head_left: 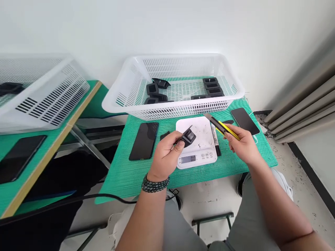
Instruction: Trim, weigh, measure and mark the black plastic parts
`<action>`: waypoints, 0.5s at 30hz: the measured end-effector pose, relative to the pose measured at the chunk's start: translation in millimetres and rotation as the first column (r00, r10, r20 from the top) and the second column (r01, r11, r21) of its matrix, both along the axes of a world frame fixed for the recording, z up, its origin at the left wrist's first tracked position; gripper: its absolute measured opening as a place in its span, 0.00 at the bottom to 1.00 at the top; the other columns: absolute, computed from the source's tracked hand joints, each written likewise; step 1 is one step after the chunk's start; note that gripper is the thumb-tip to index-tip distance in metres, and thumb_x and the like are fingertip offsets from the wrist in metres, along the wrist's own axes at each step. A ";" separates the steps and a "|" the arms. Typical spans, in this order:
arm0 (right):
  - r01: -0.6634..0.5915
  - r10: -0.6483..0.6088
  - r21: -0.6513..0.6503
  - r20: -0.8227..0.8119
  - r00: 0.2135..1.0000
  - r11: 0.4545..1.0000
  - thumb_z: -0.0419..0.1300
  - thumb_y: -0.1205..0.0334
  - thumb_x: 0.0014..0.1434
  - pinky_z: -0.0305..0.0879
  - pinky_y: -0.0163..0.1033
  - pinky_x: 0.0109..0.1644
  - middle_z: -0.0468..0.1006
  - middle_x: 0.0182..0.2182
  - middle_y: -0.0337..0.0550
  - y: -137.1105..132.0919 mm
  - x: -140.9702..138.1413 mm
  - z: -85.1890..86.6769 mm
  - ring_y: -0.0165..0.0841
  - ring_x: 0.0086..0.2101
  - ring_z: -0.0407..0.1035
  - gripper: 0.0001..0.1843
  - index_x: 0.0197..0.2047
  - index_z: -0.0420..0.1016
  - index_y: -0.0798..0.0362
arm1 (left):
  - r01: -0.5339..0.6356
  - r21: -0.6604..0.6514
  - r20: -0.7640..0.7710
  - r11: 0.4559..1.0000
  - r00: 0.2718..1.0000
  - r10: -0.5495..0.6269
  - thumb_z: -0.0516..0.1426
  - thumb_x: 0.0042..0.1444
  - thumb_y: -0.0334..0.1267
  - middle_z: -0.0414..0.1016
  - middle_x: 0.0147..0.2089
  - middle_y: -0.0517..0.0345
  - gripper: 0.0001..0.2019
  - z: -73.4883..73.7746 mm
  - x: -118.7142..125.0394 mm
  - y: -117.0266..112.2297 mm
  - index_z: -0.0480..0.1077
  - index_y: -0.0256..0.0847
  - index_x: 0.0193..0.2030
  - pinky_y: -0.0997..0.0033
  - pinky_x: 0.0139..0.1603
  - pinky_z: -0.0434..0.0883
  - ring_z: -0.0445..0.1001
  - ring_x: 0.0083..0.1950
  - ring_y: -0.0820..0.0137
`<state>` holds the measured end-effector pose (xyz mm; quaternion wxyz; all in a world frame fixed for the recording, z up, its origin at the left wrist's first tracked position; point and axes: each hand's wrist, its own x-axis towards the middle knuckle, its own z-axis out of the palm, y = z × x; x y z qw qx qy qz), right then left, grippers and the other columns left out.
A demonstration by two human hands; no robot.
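My left hand is closed round a small black plastic part, held just above the white digital scale. My right hand grips a yellow and black utility knife, its blade end pointing left toward the scale's far right corner. The scale sits on a green mat and its display reads zero. A beaded bracelet is on my left wrist. Dark specks lie on the scale's plate.
A white plastic basket with several black parts stands behind the scale. Dark phones lie left and right of the scale; a black marker lies beside it. Another basket and phone sit on the left table.
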<state>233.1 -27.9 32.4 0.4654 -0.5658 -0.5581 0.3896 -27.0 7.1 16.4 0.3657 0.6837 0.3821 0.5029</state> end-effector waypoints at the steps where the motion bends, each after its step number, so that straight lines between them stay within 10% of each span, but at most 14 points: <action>1: -0.032 0.031 -0.010 -0.036 0.999 0.999 0.61 0.52 0.65 0.63 0.36 0.24 0.79 0.35 0.44 -0.5 -1.1 -0.4 0.28 0.23 0.65 0.24 0.60 0.81 0.51 | -0.053 -0.018 0.105 0.998 0.993 0.055 0.61 0.65 0.54 0.69 0.29 0.58 0.18 -4.4 0.6 2.5 0.76 0.40 0.34 0.68 0.33 0.66 0.66 0.30 0.70; 7: -0.170 0.168 0.000 -0.138 0.976 0.986 0.62 0.55 0.64 0.62 0.34 0.23 0.80 0.36 0.43 -6.6 -12.8 0.4 0.25 0.22 0.64 0.22 0.59 0.81 0.50 | -0.330 -0.106 0.547 0.938 0.768 0.332 0.70 0.53 0.56 0.72 0.30 0.60 0.19 -15.4 8.0 17.3 0.78 0.42 0.32 0.69 0.39 0.73 0.72 0.35 0.70; 15: -0.220 0.225 0.051 -0.197 0.954 0.974 0.63 0.57 0.65 0.63 0.33 0.23 0.80 0.36 0.42 -8.3 -15.1 -1.3 0.25 0.22 0.65 0.20 0.59 0.81 0.49 | -0.019 -0.285 0.659 0.958 0.722 0.211 0.71 0.54 0.54 0.81 0.49 0.55 0.19 -8.3 5.4 6.3 0.78 0.49 0.48 0.64 0.39 0.82 0.83 0.46 0.62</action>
